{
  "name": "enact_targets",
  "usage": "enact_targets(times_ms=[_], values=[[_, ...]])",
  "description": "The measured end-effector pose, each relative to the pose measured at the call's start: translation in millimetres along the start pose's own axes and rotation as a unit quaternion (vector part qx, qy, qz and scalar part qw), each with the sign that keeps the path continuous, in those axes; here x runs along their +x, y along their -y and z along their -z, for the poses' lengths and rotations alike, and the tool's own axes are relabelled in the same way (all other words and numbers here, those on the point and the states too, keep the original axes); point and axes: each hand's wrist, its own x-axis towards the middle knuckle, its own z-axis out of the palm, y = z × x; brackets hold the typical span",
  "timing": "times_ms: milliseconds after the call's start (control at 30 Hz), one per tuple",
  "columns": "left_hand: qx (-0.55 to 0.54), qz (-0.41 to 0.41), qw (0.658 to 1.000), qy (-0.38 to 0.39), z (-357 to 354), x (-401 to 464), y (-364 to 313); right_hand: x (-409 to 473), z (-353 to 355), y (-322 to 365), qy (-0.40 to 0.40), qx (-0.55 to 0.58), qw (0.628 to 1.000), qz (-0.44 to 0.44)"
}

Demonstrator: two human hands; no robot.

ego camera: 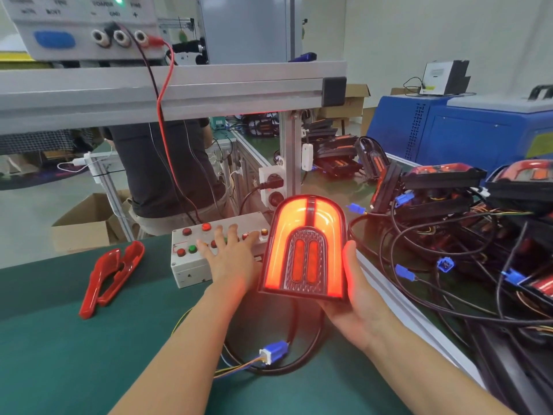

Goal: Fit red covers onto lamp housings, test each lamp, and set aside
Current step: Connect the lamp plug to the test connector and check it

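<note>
The lit lamp (305,248) rests tilted on the right hand (356,298), thumb curled along its right edge, just right of the button box (209,250); the left hand (232,256) spreads flat on that box.

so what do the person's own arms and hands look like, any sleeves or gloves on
Both forearms are bare up to the frame edge, with no sleeve in view. The left hand and right hand wear no gloves, and no rings, watch or wristband show. A red glow from the lit lamp falls on both hands.
</note>
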Motion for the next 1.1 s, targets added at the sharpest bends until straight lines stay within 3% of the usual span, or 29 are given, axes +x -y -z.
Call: enact_targets(times_ms=[533,700,800,933,1100], values=[[0.009,-0.044,0.999,0.031,6.6,2.6,7.6,-20.0,15.1,-5.6,-0.101,-0.104,0.987,-0.073],[-0.168,-0.105,0.98,-0.034,38.7,-29.0,20.4,-16.0,14.0,0.6,-0.136,-0.163,0.973,-0.09],[-0.256,-0.158,0.953,0.023,55.8,-73.9,32.4,-13.4,13.3,1.6,-0.132,-0.21,0.965,-0.089],[-0.148,-0.161,0.966,0.138,51.1,-122.5,32.6,-11.9,13.6,0.3,-0.131,-0.249,0.957,-0.064],[-0.096,-0.138,0.98,0.107,23.3,-137.0,30.2,-7.1,12.4,0.9,-0.145,-0.243,0.958,-0.054]])
